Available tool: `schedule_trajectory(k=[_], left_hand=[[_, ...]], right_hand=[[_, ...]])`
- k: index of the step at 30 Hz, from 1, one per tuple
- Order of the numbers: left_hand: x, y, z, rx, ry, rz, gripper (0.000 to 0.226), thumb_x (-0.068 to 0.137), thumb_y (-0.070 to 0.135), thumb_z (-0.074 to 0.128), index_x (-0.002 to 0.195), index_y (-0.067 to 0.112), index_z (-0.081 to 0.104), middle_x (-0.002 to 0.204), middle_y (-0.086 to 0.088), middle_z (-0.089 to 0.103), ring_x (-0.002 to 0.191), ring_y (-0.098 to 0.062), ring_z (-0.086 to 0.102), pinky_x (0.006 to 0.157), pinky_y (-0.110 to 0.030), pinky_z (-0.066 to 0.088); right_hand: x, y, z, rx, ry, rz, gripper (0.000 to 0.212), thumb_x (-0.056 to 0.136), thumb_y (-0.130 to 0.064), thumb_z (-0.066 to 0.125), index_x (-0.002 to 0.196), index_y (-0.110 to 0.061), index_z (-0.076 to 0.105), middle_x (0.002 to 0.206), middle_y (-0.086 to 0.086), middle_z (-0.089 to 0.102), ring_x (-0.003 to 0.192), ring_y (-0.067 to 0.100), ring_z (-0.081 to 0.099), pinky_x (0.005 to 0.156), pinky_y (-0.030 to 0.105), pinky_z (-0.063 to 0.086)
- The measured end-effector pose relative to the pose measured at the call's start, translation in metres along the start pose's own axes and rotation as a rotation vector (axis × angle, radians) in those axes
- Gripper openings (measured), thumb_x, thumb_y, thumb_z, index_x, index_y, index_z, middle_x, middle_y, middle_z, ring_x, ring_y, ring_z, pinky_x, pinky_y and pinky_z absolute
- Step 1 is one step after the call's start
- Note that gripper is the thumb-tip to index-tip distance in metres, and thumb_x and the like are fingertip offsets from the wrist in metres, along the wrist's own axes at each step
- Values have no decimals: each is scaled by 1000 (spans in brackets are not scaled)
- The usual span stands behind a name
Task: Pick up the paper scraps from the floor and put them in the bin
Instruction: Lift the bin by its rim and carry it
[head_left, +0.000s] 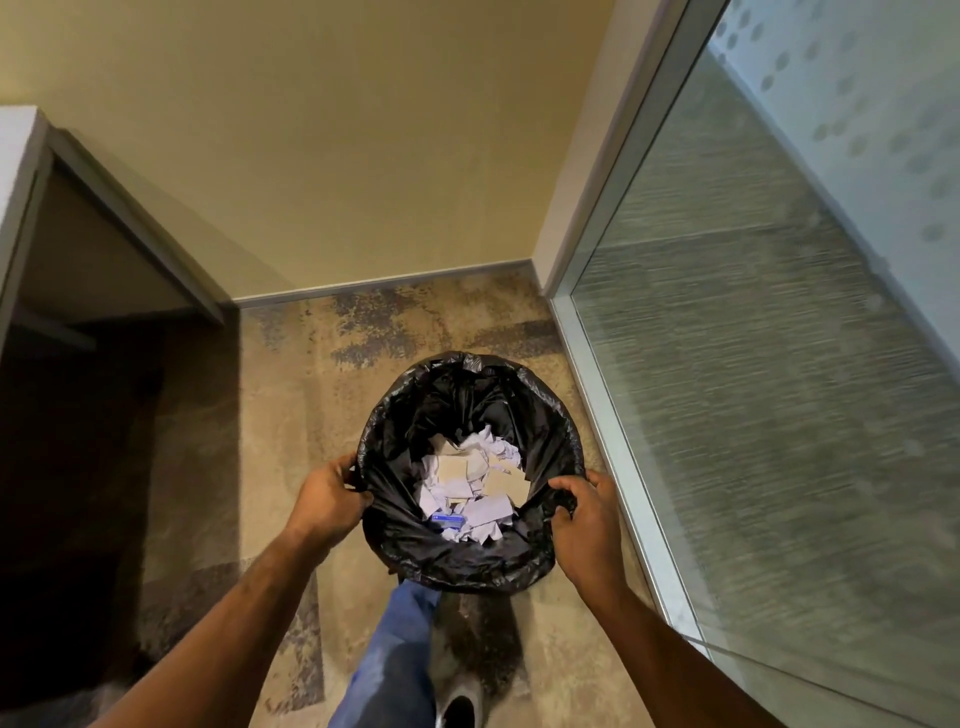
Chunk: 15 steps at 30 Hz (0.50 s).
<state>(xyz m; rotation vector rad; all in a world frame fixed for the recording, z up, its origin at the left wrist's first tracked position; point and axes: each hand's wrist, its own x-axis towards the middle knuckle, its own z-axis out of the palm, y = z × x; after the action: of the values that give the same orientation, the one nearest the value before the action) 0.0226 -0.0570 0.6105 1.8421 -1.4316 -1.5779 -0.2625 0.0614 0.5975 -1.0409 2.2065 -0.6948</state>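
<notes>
A round bin (415, 556) lined with a black plastic bag sits in front of me over the patterned carpet. Inside it lie several white and beige paper scraps (470, 486), some crumpled, plus a small blue card. My left hand (327, 499) grips the bin's left rim. My right hand (584, 512) grips the right rim, fingers pinching the bag. No loose scraps show on the carpet in view.
A yellow wall (363, 156) with a grey skirting closes the corner ahead. A frosted glass partition (779, 415) runs along the right. A desk (31, 208) with dark space under it stands at the left. My leg in blue jeans (395, 660) and a shoe are below the bin.
</notes>
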Motion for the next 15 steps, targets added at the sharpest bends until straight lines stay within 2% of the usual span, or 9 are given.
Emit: schedule_trajectory(k=[5, 8, 11, 12, 15], left_hand=[[67, 34, 3, 21, -60, 22, 49, 78, -17, 66, 98, 27, 76, 85, 6, 77, 83, -24, 75, 75, -45, 63], [112, 55, 3, 84, -81, 15, 47, 77, -13, 68, 97, 28, 76, 84, 5, 77, 79, -19, 75, 77, -48, 63], [157, 79, 2, 119, -121, -5, 34, 77, 2, 71, 96, 29, 76, 88, 5, 77, 82, -20, 75, 80, -49, 62], [174, 86, 2, 141, -124, 0, 29, 75, 9, 71, 97, 27, 77, 89, 5, 77, 81, -20, 75, 80, -49, 61], [219, 111, 6, 232, -126, -7, 25, 75, 15, 73, 98, 23, 77, 90, 6, 77, 81, -18, 74, 80, -45, 61]], right_hand=[[56, -17, 3, -54, 56, 35, 42, 88, 14, 56, 107, -23, 66, 134, 1, 39, 115, 8, 47, 77, -11, 27], [94, -29, 7, -94, 79, 62, 45, 86, 18, 54, 107, -20, 68, 130, 2, 41, 110, 9, 49, 80, -10, 26], [134, -40, 8, -98, 109, 62, 48, 83, 19, 54, 110, -17, 68, 129, 6, 44, 115, 20, 54, 88, -7, 28], [148, -44, 8, -97, 105, 62, 49, 83, 19, 54, 113, -17, 68, 132, 8, 44, 117, 22, 55, 93, -1, 33], [187, -52, 10, -83, 85, 70, 53, 85, 16, 53, 123, -20, 65, 140, 9, 42, 118, 25, 58, 101, 31, 50]])
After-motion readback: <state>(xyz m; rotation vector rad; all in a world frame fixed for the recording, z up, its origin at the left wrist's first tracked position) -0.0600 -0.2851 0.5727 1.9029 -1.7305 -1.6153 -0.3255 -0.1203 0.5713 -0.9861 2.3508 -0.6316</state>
